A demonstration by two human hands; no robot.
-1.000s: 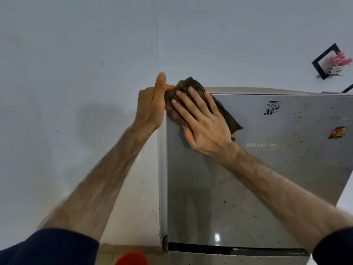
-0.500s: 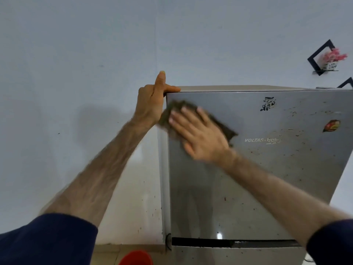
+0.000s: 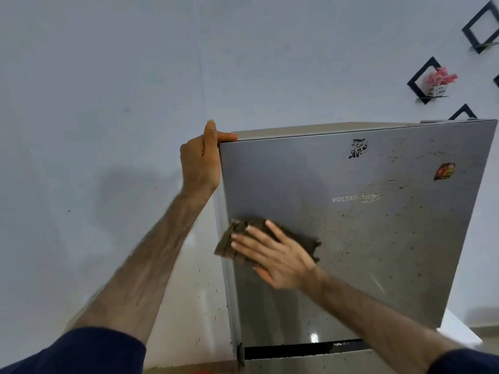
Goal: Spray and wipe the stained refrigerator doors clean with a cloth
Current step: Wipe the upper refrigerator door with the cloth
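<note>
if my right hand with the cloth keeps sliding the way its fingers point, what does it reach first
The right hand presses the cloth flat, with its fingers pointing up-left. That line soon meets the left edge of the upper door, with only the wall behind.

Home kitchen corner, lived-in.
Steel two-door fridge (image 3: 351, 225) w/ stickers (image 3: 445, 171) & brand badge, speckled w/ stains; plain painted wall (image 3: 108, 76); black diamond wall shelves (image 3: 425, 79) upper right, one w/ pink flowers (image 3: 440, 76).
</note>
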